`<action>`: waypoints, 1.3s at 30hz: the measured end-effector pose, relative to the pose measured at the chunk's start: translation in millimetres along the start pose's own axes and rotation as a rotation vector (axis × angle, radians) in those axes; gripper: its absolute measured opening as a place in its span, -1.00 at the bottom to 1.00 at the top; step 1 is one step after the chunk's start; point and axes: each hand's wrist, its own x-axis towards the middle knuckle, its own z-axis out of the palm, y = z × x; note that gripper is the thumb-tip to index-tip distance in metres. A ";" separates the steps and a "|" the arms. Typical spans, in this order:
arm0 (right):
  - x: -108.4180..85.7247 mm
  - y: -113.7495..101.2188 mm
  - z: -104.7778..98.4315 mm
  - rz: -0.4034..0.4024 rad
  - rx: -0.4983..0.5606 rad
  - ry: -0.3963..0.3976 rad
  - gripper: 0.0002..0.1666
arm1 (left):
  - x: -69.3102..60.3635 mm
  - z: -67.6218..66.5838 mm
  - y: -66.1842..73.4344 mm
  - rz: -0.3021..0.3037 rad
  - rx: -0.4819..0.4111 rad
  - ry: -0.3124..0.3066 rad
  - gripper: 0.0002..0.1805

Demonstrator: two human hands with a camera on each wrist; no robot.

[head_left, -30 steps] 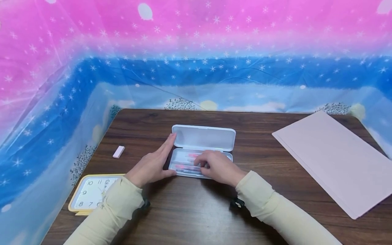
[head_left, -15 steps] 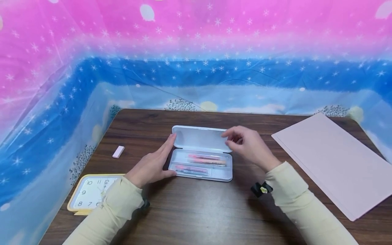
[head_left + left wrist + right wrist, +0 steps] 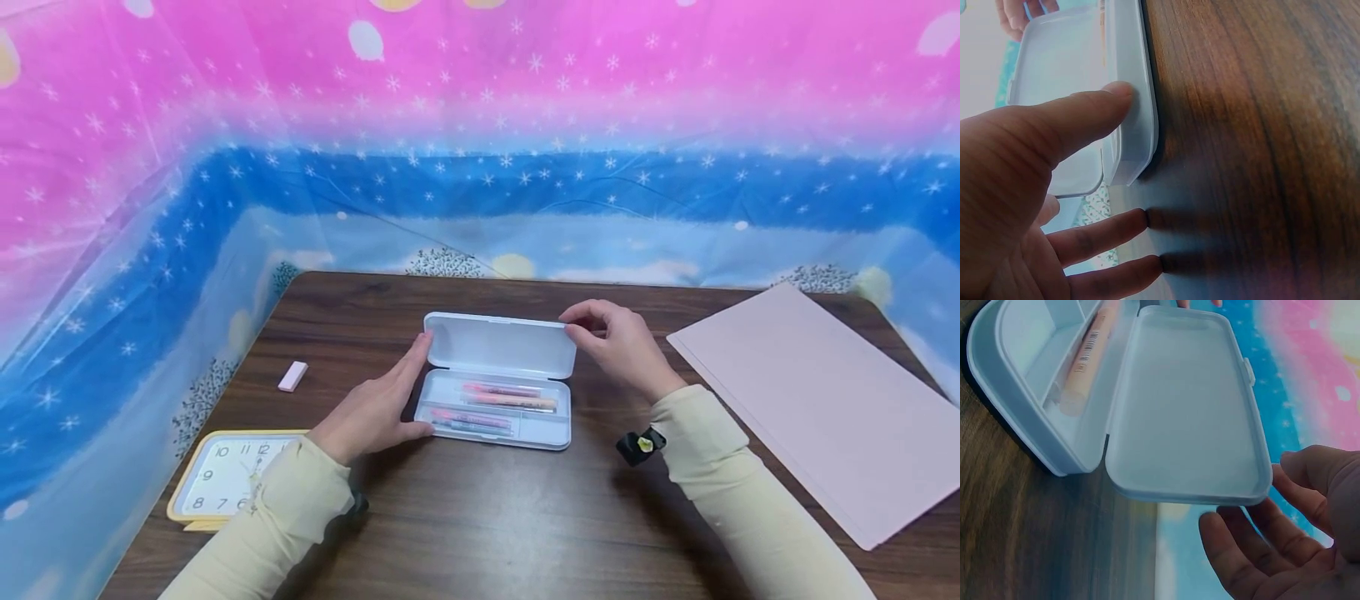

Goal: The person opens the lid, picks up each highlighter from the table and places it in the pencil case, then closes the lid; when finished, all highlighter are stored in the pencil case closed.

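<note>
In the head view, a white pencil case (image 3: 491, 433) lies with its lid (image 3: 501, 346) raised at the back. Several pens (image 3: 513, 402) in pink, peach and purple tones lie in its two long compartments. My left hand (image 3: 371, 417) spans the case's left side, fingers fairly straight. Its thumb presses the case's front wall, seen in the left wrist view, and a fingertip reaches the lid's left edge. My right hand (image 3: 618, 342) holds the lid's upper right corner between thumb and fingers. Several of its fingers (image 3: 1222, 550) reach behind the lid in the right wrist view.
A small pale pink eraser (image 3: 292, 376) lies at the left of the brown wooden table (image 3: 525, 533). A yellow-framed clock (image 3: 225, 479) sits partly under my left sleeve. A large pale pink board or folder (image 3: 817, 408) lies at the right. Patterned cloth (image 3: 480, 183) hangs behind.
My right hand has left the pens in the case and moved up and right to the lid's upper right corner. My left hand stays at the case's left side.
</note>
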 end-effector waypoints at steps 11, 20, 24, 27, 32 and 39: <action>-9.0 0.4 4.6 -0.050 -0.022 -0.018 -0.80 | -1.1 0.9 0.5 -0.032 -0.045 0.009 0.47; -30.8 -2.1 7.1 -0.265 -0.105 -0.122 -0.83 | -3.6 -12.7 -1.8 0.188 -0.061 0.226 -0.19; -40.3 -3.1 10.3 -0.366 -0.209 -0.166 -0.80 | -4.2 -13.4 2.7 0.319 0.011 0.256 -0.53; -46.8 -2.8 14.7 -0.437 -0.285 -0.190 -0.78 | -6.0 -10.2 6.2 0.397 0.074 0.235 -0.60; -55.9 0.0 24.6 -0.537 -0.372 -0.210 -0.72 | -9.9 -2.9 8.9 0.449 0.127 0.198 -0.58; -65.9 6.7 37.9 -0.614 -0.484 -0.176 -0.70 | -10.2 10.1 8.2 0.504 0.179 0.193 -0.70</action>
